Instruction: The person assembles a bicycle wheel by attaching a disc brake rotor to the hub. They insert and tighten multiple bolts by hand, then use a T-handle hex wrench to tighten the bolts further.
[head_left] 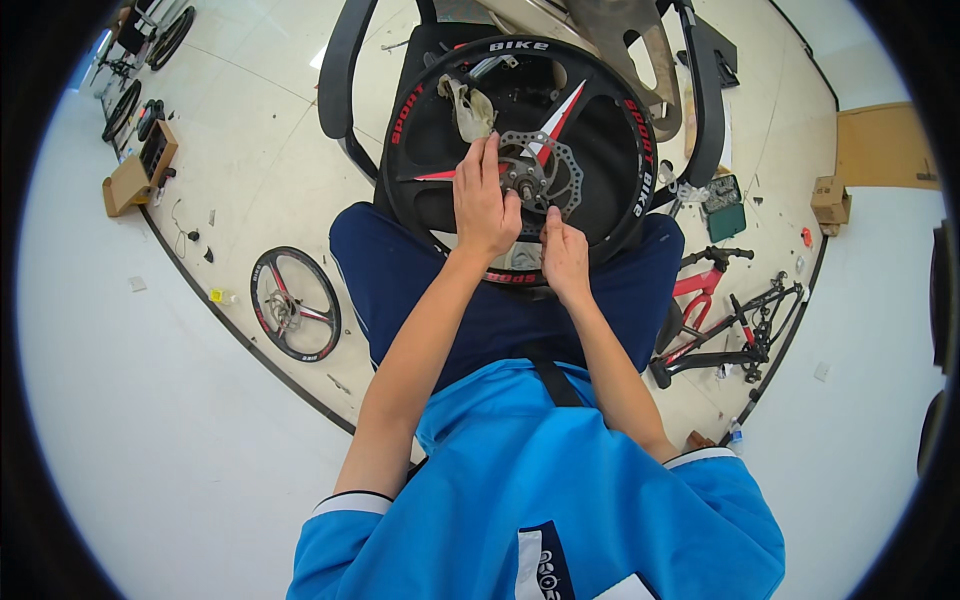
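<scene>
A black bicycle wheel (640, 130) with red-and-white spokes lies before me across a black chair, its lower rim at my lap. A silver disc brake rotor (572, 172) sits around its hub. My left hand (487, 205) rests at the rotor's left side, fingers stretched out and lying flat, thumb close to the hub. At the rotor's lower right edge is my right hand (566, 258), its fingers closed in a pinch. What it pinches, if anything, is too small to make out. A crumpled pale glove or cloth (470, 110) lies above my left fingertips.
Chair armrests (337, 95) flank the wheel. A grey metal frame part (640, 60) stands beyond it. Another spoked wheel (330, 315) lies on the floor at left, near an opened cardboard box (128, 190). At right are a red-and-black bicycle frame (715, 340) and a green case (726, 222).
</scene>
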